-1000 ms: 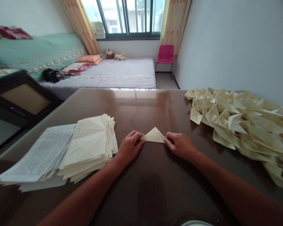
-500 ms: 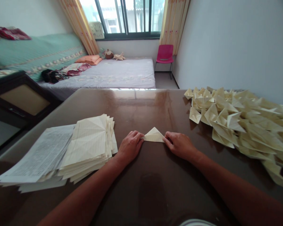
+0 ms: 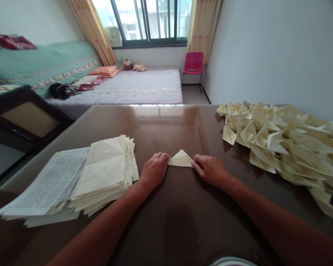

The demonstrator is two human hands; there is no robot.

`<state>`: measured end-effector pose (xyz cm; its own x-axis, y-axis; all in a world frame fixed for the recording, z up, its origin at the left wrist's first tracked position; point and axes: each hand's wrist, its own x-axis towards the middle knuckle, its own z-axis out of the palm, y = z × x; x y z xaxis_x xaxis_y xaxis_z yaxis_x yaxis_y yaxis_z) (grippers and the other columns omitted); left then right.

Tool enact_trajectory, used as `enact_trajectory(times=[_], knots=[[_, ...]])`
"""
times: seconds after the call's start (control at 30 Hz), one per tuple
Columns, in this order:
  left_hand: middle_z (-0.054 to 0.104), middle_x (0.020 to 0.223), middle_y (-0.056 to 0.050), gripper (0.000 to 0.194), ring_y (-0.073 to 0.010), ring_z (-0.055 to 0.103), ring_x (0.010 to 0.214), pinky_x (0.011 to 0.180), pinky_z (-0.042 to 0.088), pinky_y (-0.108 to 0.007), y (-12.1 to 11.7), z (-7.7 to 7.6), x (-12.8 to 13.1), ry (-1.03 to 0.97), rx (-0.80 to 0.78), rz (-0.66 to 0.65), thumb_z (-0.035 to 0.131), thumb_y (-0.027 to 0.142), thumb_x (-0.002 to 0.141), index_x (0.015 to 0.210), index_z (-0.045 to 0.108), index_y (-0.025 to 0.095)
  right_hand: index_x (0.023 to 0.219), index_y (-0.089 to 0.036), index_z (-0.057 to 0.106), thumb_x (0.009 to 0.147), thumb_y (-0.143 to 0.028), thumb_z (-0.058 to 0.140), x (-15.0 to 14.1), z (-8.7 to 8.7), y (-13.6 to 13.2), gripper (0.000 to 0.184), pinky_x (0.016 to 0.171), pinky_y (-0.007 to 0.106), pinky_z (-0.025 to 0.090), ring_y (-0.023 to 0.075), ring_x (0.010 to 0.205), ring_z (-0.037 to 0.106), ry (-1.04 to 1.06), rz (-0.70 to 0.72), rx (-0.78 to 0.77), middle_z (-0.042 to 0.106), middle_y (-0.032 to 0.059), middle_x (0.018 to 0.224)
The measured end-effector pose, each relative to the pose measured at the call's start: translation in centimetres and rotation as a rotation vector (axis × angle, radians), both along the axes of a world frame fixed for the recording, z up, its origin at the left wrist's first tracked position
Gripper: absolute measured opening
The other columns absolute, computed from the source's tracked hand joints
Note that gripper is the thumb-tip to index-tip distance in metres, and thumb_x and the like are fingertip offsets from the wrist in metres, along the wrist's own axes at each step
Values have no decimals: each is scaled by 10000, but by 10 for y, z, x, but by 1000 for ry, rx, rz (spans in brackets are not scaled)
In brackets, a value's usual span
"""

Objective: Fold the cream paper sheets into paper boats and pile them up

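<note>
Creased stack (image 3: 104, 162): nine o'clock from the folded paper (image 3: 181, 160)
Left hand (image 3: 155, 169): nine o'clock, closed on its left corner
Folded paper: on the brown table (image 3: 155, 210), peak toward twelve
Right hand (image 3: 210, 168): three o'clock, pinching its right corner
Paper heap (image 3: 285, 144): between two and three o'clock

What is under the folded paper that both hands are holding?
Brown tabletop shows around the folded paper. The surface directly beneath is covered. The left hand and right hand hide the paper's ends.
</note>
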<state>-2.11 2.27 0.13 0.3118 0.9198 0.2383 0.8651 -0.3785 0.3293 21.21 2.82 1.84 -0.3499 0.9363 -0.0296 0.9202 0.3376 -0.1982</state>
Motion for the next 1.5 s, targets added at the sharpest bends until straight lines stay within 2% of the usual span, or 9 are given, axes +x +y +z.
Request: enact_trajectory(times=[0.33,0.53,0.73,0.9,1.07,1.23,1.37,1.5], knots=[[636,943,-29,150,-184,587,864,786,467,-312,3,1,-3,-98,-60,-4,460,250,912,973,592,214,834,-225,569,945,-359,406,7,-2,3,238,624,245,317,160,755,608,182,59,-14,676,21,829],[615,803,-7,147,-163,586,757,695,451,-276,6,5,-8,-219,-163,25,484,277,894,903,612,206,818,-221,565,941,-373,410,10,-5,6,250,635,245,340,158,715,594,290,66,-26,665,14,803],[598,812,-4,184,-133,571,755,692,455,-239,6,8,-13,-479,-214,0,508,317,882,829,631,190,797,-212,573,929,-365,434,11,-3,7,245,613,239,350,150,668,571,392,67,-67,647,7,746],[559,638,41,226,-79,479,492,471,413,-182,1,11,-9,-761,-425,46,483,391,894,857,563,182,776,-196,573,927,-357,444,9,-2,7,255,603,243,345,143,640,541,519,114,-65,615,4,699],[503,583,83,215,-58,424,405,371,327,-142,-3,12,-4,-961,-376,105,499,423,889,935,470,214,763,-191,560,928,-351,458,4,0,3,252,601,246,340,129,609,499,621,137,-39,579,-8,668],[502,574,82,178,-51,423,394,373,318,-134,-4,13,-2,-997,-383,128,459,386,908,915,474,208,766,-189,561,924,-348,474,0,1,-1,241,602,246,344,126,611,493,673,120,-20,574,-9,672],[537,613,59,170,-54,482,425,413,373,-147,-4,14,-2,-997,-392,172,450,325,902,926,529,176,767,-187,564,926,-349,474,-2,1,-3,244,604,248,348,126,612,497,690,113,-20,568,-9,667],[594,688,23,258,-85,561,537,502,470,-186,-4,14,-1,-1077,-422,173,562,378,854,960,579,144,766,-187,563,925,-343,475,-2,1,-4,239,609,249,351,126,612,499,692,96,6,568,-8,667]])
